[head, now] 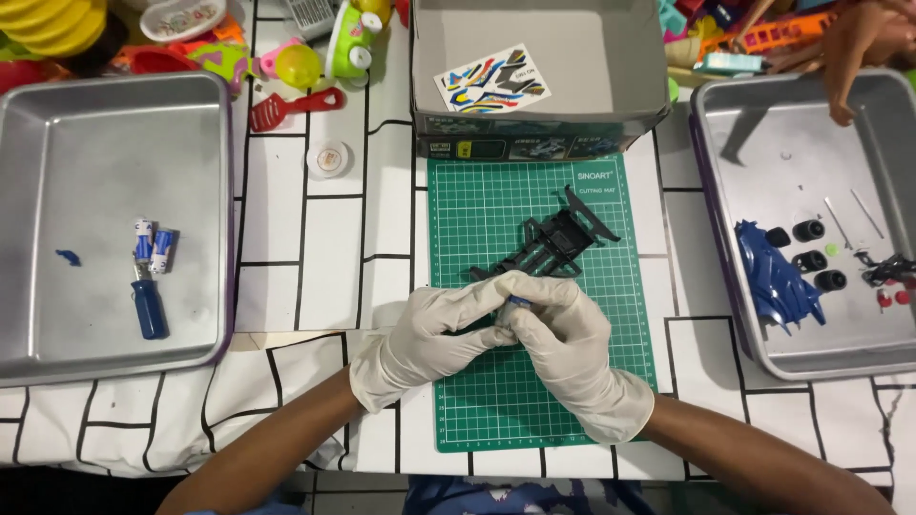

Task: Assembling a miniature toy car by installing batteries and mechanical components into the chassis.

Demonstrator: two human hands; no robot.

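Both my hands wear white gloves and meet over the green cutting mat (pixel 477 205). My left hand (pixel 429 334) and my right hand (pixel 568 339) pinch together on a small blue part (pixel 519 300), mostly hidden between the fingertips. Just beyond the fingers lies a black toy car chassis (pixel 553 243) on the mat.
A metal tray (pixel 57 343) on the left holds a blue screwdriver (pixel 149 307), two small batteries (pixel 153 246) and a blue bit. The right tray (pixel 811 358) holds a blue car body shell (pixel 778 281), black wheels (pixel 811 257) and small parts. An open grey box (pixel 630 67) with a sticker sheet (pixel 491 79) stands behind the mat; toys clutter the back.
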